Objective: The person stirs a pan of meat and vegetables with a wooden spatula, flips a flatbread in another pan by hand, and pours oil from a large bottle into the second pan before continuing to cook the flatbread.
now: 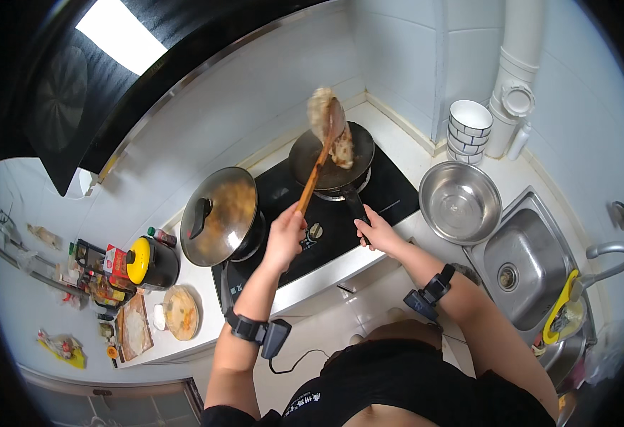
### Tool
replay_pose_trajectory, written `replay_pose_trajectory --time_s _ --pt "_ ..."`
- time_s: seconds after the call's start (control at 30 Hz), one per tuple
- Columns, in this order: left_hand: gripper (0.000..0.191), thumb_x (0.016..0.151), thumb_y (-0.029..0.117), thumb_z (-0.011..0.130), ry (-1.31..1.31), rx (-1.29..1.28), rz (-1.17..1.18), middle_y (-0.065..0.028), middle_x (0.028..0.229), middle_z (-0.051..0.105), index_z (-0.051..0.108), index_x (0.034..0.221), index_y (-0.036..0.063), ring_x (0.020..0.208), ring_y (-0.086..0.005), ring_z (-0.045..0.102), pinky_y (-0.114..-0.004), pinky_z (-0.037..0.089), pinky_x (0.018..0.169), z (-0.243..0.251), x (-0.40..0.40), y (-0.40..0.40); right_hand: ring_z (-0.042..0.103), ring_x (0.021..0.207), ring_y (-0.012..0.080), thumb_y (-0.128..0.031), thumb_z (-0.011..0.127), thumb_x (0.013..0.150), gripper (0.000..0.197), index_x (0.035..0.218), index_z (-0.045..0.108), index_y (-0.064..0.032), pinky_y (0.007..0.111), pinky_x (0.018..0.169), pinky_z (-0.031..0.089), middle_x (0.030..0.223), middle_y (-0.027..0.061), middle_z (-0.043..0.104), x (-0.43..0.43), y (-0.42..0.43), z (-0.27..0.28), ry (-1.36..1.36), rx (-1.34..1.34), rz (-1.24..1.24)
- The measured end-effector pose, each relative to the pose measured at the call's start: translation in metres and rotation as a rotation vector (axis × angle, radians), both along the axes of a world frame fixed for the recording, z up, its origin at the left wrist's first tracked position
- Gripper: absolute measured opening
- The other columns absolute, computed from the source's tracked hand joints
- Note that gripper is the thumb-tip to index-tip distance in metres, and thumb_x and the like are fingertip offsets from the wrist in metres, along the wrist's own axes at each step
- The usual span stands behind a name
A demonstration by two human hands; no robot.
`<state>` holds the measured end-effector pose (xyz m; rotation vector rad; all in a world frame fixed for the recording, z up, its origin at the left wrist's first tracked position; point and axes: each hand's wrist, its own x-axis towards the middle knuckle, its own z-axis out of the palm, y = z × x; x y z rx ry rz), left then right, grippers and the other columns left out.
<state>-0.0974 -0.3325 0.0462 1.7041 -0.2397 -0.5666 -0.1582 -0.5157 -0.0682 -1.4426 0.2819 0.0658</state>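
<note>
My left hand (286, 235) grips the lower end of a wooden spatula (314, 179). Its far end is raised over a dark frying pan (304, 155), with a browned, pale piece of food (320, 112) lifted on it; the food is partly blurred, and what kind it is I cannot tell. My right hand (377, 229) is closed around the pan's black handle (355, 205). The pan sits on the right burner of a black glass gas hob (290, 256). On the left burner stands a wok under a glass lid (231, 208) with a black knob, yellowish food showing through.
Right of the hob are a steel basin (458, 205), stacked bowls (471, 120) and a sink (520, 267) with a yellow-rimmed strainer (552, 315). Left stand a black pot with a yellow lid (140, 260), a plate of food (180, 312) and a cutting board (134, 328). A range hood (183, 69) hangs above.
</note>
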Motion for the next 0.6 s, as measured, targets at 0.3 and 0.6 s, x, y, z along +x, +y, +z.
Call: replay_pose_trajectory --time_s 0.3,0.6 --pt "0.032 0.084 0.023 0.045 -0.734 0.566 -0.085 -0.0125 0.072 0.057 0.052 0.11 0.0055 0.066 -0.0193 0.057 -0.031 0.045 0.059 0.02 0.038 0.047 0.051 0.047 0.0089 -0.022 0.048 0.084 0.046 0.124 0.029 -0.0082 0.021 0.035 0.039 0.07 0.0034 0.051 0.0 0.0 0.0 -0.033 -0.007 -0.034" --pt "0.018 0.075 0.021 0.054 -1.301 1.149 -0.441 -0.0132 0.067 0.057 0.062 0.089 0.0125 0.059 -0.0282 0.058 -0.037 0.047 0.051 0.063 0.026 0.029 0.046 0.044 0.0083 -0.019 0.049 0.084 0.046 0.124 0.027 -0.0097 0.021 0.035 0.038 0.067 0.0027 0.048 -0.003 0.006 0.011 0.017 0.039 -0.03"
